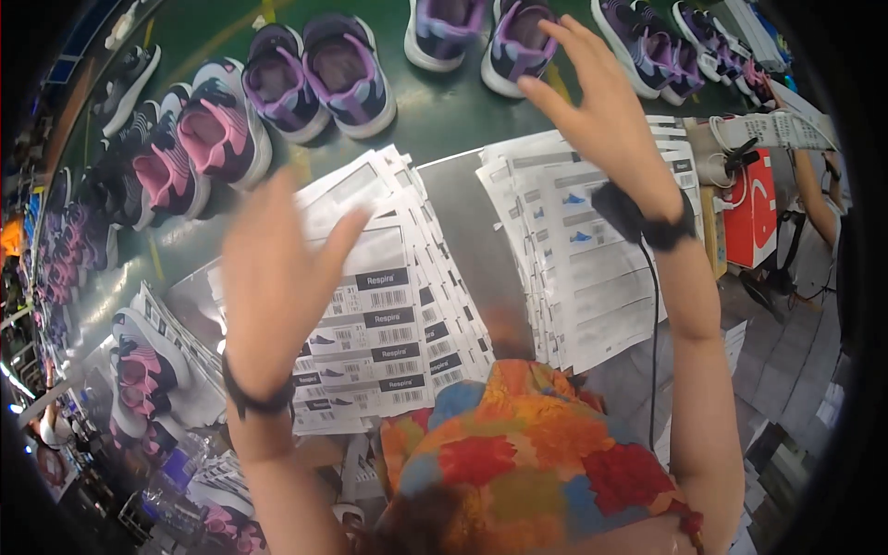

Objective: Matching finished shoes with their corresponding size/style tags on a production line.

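Note:
My right hand [606,111], thumb and fingers apart, is at the heel of a navy and purple sneaker [518,55]. Its fingertips overlap the shoe's collar in the picture; whether they touch it I cannot tell. The matching sneaker [447,35] stands just left of it. Over a stack of printed label sheets [379,324] hovers my left hand [277,277], holding nothing, its thumb spread and its fingers blurred by motion. A second stack of sheets [592,277], with small blue shoe pictures, lies below my right forearm.
Along the green surface [435,116] stand another navy and purple pair [314,79], pink-lined sneakers [217,134] and more shoes [647,51] at the far right. A grey and pink shoe [143,370] sits at the left. A red box [749,213] and cables [735,139] are at the right.

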`<action>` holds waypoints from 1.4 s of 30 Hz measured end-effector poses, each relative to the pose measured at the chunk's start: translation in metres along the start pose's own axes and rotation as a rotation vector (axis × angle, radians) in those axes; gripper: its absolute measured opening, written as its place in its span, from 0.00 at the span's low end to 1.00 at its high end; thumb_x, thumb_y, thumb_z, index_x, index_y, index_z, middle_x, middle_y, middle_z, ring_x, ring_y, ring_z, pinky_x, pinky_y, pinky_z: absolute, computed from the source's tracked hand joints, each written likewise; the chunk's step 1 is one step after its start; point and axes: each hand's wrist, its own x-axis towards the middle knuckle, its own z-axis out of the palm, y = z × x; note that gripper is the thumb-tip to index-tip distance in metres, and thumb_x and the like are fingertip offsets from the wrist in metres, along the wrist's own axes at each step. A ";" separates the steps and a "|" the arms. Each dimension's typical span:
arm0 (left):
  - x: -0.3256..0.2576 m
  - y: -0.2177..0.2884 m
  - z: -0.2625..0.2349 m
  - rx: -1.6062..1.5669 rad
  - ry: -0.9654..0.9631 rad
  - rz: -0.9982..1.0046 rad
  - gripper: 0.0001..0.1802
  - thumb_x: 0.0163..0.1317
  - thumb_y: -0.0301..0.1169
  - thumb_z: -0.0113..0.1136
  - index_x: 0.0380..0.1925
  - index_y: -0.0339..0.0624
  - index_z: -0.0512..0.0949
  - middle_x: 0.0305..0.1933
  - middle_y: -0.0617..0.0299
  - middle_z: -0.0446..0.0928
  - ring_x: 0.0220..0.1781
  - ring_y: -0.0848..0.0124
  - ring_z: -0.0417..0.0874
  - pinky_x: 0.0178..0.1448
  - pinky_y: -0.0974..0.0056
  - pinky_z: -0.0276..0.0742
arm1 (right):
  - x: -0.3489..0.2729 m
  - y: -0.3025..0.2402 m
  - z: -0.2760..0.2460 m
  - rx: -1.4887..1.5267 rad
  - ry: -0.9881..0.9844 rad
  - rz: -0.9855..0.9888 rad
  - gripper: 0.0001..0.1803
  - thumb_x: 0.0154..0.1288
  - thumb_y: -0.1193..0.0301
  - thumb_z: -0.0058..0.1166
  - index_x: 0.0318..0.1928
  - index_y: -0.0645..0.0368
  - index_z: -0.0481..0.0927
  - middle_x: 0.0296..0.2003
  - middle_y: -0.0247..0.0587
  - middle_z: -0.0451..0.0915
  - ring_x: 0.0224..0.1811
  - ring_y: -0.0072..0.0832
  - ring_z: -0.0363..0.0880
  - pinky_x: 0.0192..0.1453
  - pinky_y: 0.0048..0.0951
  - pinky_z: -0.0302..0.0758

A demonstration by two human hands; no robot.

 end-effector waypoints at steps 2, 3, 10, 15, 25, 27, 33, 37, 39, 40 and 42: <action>-0.048 -0.019 -0.005 0.092 -0.271 -0.302 0.24 0.56 0.35 0.70 0.46 0.31 0.74 0.33 0.48 0.81 0.31 0.59 0.80 0.39 0.62 0.76 | -0.016 -0.031 -0.012 0.216 -0.082 -0.072 0.19 0.62 0.62 0.62 0.48 0.63 0.78 0.46 0.48 0.81 0.52 0.42 0.78 0.56 0.37 0.73; -0.072 -0.028 -0.002 0.068 -0.436 -0.462 0.20 0.57 0.33 0.69 0.44 0.31 0.74 0.30 0.51 0.80 0.29 0.63 0.80 0.37 0.64 0.75 | -0.021 -0.047 -0.012 0.308 -0.186 -0.086 0.19 0.62 0.62 0.61 0.47 0.63 0.79 0.45 0.50 0.80 0.51 0.45 0.78 0.56 0.38 0.73; -0.166 -0.030 -0.034 -0.808 -0.039 -0.482 0.12 0.56 0.25 0.66 0.38 0.31 0.76 0.35 0.56 0.80 0.36 0.69 0.78 0.44 0.67 0.73 | -0.018 -0.095 0.044 0.566 -0.596 -0.204 0.13 0.64 0.64 0.56 0.41 0.62 0.80 0.40 0.49 0.79 0.44 0.44 0.77 0.51 0.42 0.73; -0.175 -0.029 -0.010 -0.759 -0.059 -0.783 0.20 0.56 0.27 0.69 0.47 0.31 0.76 0.44 0.58 0.81 0.45 0.71 0.79 0.50 0.65 0.75 | -0.015 -0.118 0.073 0.406 -0.591 -0.281 0.13 0.61 0.64 0.60 0.39 0.61 0.79 0.42 0.46 0.75 0.48 0.45 0.73 0.51 0.42 0.74; -0.147 -0.034 -0.018 -1.247 -0.180 -0.831 0.36 0.48 0.34 0.75 0.55 0.29 0.72 0.48 0.54 0.81 0.49 0.68 0.81 0.55 0.63 0.76 | -0.032 -0.140 0.022 1.068 -0.639 -0.108 0.10 0.56 0.81 0.56 0.39 0.60 0.75 0.36 0.45 0.75 0.37 0.42 0.78 0.40 0.37 0.75; -0.155 -0.028 -0.047 -0.908 -0.244 -0.224 0.28 0.46 0.30 0.71 0.49 0.32 0.79 0.47 0.50 0.82 0.47 0.56 0.84 0.50 0.60 0.79 | -0.033 -0.166 0.002 1.309 -0.658 -0.224 0.12 0.55 0.82 0.57 0.41 0.60 0.76 0.36 0.44 0.76 0.36 0.41 0.78 0.36 0.33 0.75; -0.144 -0.015 -0.035 -1.091 -0.277 -0.593 0.10 0.57 0.25 0.63 0.38 0.31 0.83 0.35 0.51 0.83 0.33 0.66 0.84 0.37 0.68 0.79 | -0.011 -0.141 0.002 1.374 -0.723 -0.198 0.17 0.55 0.76 0.65 0.47 0.60 0.79 0.37 0.40 0.77 0.34 0.38 0.77 0.36 0.30 0.76; -0.145 -0.027 -0.036 -1.303 -0.122 -0.258 0.12 0.58 0.24 0.66 0.42 0.30 0.81 0.32 0.42 0.82 0.40 0.49 0.87 0.47 0.54 0.85 | 0.006 -0.113 0.049 0.560 -0.546 -0.224 0.21 0.50 0.67 0.70 0.44 0.62 0.79 0.39 0.42 0.75 0.41 0.40 0.76 0.43 0.34 0.76; -0.153 -0.044 -0.025 -2.105 -0.212 -0.136 0.25 0.57 0.36 0.71 0.49 0.32 0.76 0.33 0.37 0.81 0.50 0.44 0.84 0.59 0.42 0.77 | -0.005 -0.120 0.065 0.273 -0.543 -0.307 0.23 0.47 0.65 0.72 0.40 0.64 0.76 0.43 0.44 0.73 0.47 0.42 0.73 0.47 0.35 0.73; -0.156 -0.030 -0.026 -2.036 -0.092 -0.320 0.24 0.56 0.33 0.71 0.48 0.31 0.76 0.35 0.38 0.82 0.52 0.45 0.82 0.60 0.43 0.75 | -0.008 -0.124 0.065 0.252 -0.570 -0.304 0.23 0.46 0.66 0.72 0.40 0.64 0.76 0.44 0.45 0.72 0.47 0.42 0.72 0.47 0.35 0.72; -0.157 -0.019 -0.019 -1.966 0.014 -0.506 0.22 0.55 0.30 0.71 0.47 0.31 0.76 0.37 0.40 0.82 0.54 0.47 0.81 0.61 0.44 0.74 | -0.020 -0.125 0.062 0.212 -0.556 -0.244 0.19 0.48 0.70 0.69 0.38 0.62 0.74 0.42 0.43 0.72 0.48 0.40 0.70 0.47 0.38 0.68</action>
